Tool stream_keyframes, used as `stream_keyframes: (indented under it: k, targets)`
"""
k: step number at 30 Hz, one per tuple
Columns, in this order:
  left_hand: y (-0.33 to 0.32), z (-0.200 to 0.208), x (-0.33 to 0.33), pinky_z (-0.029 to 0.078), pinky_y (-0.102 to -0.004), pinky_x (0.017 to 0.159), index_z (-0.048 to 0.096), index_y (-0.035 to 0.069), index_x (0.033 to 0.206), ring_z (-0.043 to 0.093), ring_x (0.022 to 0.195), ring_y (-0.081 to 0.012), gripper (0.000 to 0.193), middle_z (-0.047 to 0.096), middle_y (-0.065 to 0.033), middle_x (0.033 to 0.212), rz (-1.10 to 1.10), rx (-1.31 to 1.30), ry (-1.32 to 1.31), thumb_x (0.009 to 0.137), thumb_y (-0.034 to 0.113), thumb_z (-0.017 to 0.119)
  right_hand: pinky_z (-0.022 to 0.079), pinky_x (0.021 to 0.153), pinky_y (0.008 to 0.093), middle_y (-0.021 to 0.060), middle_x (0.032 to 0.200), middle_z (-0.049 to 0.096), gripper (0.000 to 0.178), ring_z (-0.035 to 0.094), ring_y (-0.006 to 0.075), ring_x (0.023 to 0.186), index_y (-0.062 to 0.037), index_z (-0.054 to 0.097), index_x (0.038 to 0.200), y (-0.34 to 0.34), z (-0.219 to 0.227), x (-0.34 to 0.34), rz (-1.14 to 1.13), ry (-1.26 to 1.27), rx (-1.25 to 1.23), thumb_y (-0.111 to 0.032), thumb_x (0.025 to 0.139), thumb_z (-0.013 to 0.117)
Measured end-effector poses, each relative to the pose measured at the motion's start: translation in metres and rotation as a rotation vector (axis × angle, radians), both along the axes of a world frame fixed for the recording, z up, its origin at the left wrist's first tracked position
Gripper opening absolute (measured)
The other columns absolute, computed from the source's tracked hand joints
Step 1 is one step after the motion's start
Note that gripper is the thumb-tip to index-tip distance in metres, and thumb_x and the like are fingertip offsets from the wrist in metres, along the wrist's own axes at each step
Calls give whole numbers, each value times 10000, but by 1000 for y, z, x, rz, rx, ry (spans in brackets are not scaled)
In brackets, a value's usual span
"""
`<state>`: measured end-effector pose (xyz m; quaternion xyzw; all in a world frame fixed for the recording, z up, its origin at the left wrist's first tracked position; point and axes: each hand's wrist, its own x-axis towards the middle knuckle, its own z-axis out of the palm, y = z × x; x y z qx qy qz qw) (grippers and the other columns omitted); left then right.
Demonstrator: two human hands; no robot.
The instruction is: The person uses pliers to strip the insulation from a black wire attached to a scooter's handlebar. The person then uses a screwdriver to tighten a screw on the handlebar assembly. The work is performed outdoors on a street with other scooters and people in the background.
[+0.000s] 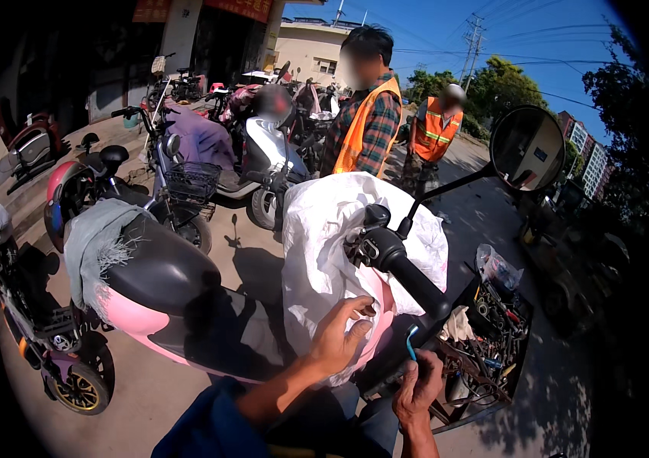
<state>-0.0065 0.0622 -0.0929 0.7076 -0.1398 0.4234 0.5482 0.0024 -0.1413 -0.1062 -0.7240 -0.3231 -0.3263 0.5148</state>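
Observation:
A pink scooter (137,314) with a black seat (160,263) stands before me. Over its front hangs a white woven sack (317,267), with a strip of pink panel showing below. My left hand (336,332) is at the sack's lower edge, thumb and fingers apart, with nothing visible in it. Pinched upright between thumb and fingers of my right hand (420,388) is a thin blue piece with a bent top (411,342); its exact kind is unclear. The black handlebar grip (416,286) lies just above both hands.
A tray of jumbled tools (484,351) sits at the right, a clear plastic bag (497,267) at its far end. The round mirror (528,147) juts out above. Two people in orange vests (376,126) stand beyond. Parked scooters (267,156) line the back and left.

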Motion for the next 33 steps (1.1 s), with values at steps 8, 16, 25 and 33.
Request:
stream_keyframes:
  k: [8,16,25,33]
  targets:
    - [2,19,-27,495,-265,872,627,-19,1160,606,953,-108,244,677,-62,1033,-116,-424,173,1066,193,552,542,722,340,184,961,702,195,701,240,819,17,558,1161,93,23,2,171,98,-57,-73,997,611]
    - [41,37,35,468,-227,650,650,-14,1121,571,744,-53,295,639,-3,832,-16,-355,216,1060,259,555,521,810,324,124,990,656,218,625,168,906,29,539,1181,127,23,71,154,71,-78,-119,1031,594]
    - [58,44,51,494,-373,641,642,9,1094,633,714,-249,263,654,-124,814,258,-26,147,1043,252,558,455,656,272,57,820,583,87,518,106,713,34,578,1069,156,37,66,206,272,44,-30,1010,573]
    - [62,57,45,523,-466,710,636,21,1089,656,861,-390,171,665,-161,964,496,276,-4,980,148,601,498,905,358,184,1103,667,315,648,257,1014,43,538,1257,171,16,98,357,260,40,-199,1055,537]
